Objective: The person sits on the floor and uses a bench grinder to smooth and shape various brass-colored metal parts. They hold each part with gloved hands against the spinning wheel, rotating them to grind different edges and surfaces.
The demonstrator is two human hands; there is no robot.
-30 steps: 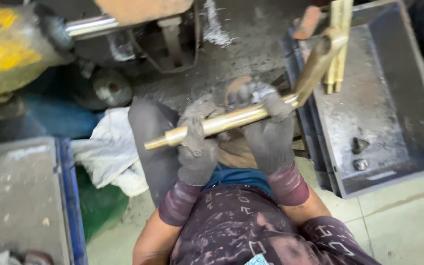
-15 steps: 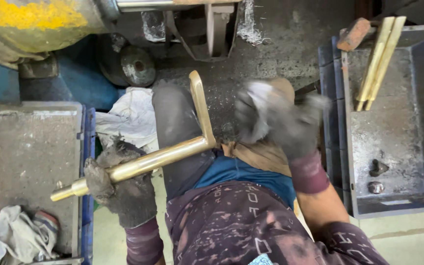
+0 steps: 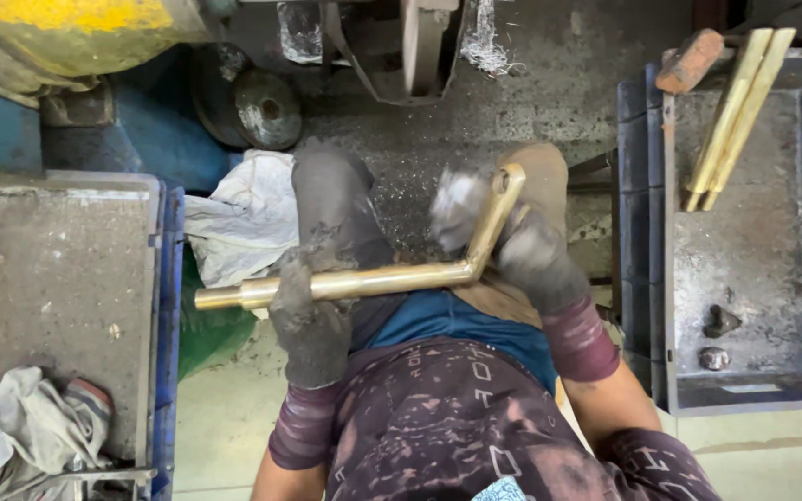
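Note:
An L-shaped brass rod lies across my lap, its long arm pointing left and its short arm rising toward the top right. My left hand, in a dirty grey glove, grips the long arm near its left end. My right hand, also gloved and blurred by motion, holds the short arm beside the bend.
A grey crate on the right holds two straight brass rods and small metal bits. Another grey crate with rags stands on the left. A white cloth lies by my knee. Machine parts and a yellow housing sit ahead.
The rod has shifted right and its bend has swung to the right side. My right hand, which was off the rod half a second ago, now holds the short arm.

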